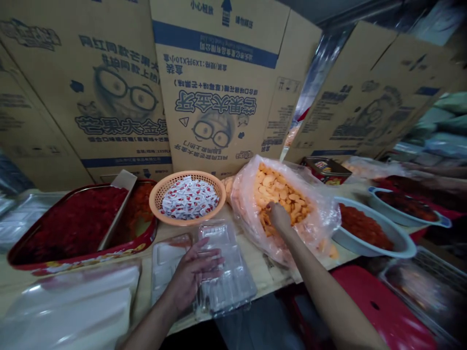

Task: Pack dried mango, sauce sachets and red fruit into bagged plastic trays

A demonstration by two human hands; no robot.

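Note:
My right hand [280, 218] reaches into an open clear plastic bag [248, 233] full of small, curved orange pieces [272, 184]. Its fingers are bent and bunched among the pieces, with the fingertips partly hidden. Over the clear plastic compartment trays [228, 262] hovers my left hand [193, 267], its fingers stretched out and slightly apart, holding nothing. Another clear tray [170, 253] lies partly behind that hand. Just behind the trays sits an orange perforated basket [156, 194] of small white-and-red sachets [189, 197].
A red tin [146, 243] at left holds dark red and orange food, split by a divider [118, 209]. White trays [73, 311] lie in front. Blue basins [397, 245] of reddish food stand right, above a red stool [379, 306]. Cardboard boxes [219, 73] wall the back.

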